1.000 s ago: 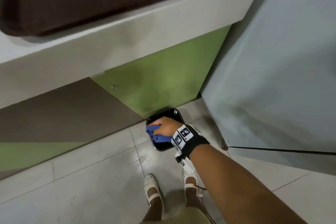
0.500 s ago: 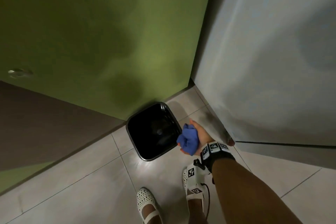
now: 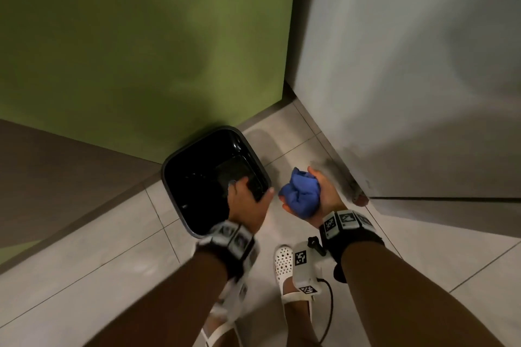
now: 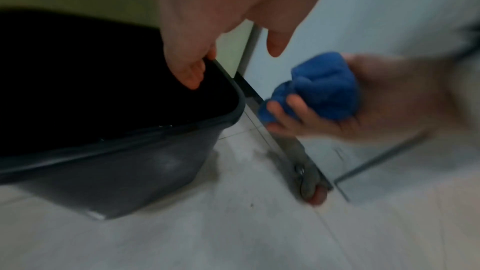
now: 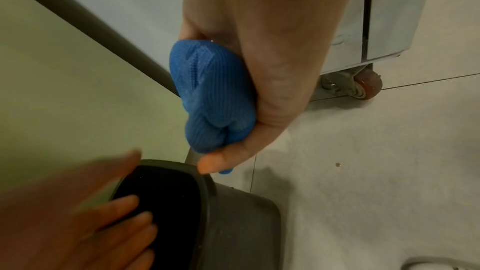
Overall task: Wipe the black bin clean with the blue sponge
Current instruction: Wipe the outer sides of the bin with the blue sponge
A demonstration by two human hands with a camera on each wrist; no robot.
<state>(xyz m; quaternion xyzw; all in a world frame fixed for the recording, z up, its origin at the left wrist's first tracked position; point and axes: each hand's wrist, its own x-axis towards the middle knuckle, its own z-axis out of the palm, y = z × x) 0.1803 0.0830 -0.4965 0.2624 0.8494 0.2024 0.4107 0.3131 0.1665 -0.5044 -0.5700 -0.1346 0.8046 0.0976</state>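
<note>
My right hand (image 3: 324,194) clenches the crumpled blue mesh sponge (image 3: 300,194); my left hand (image 3: 248,203), its grip on the rim (image 3: 258,162) unclear, might tip the glossy black plastic bin (image 3: 194,194).

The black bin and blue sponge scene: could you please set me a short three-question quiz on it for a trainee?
1. Multiple choice: which hand holds the blue sponge? A) left B) right C) neither
2. Fill the gap: fingers of the left hand reach over the ____ of the black bin, thumb outside.
3. True or false: the sponge lies inside the bin.

Key
1. B: the right hand grips it, bunched up, beside the bin.
2. rim
3. False: it is held outside the bin.
</note>
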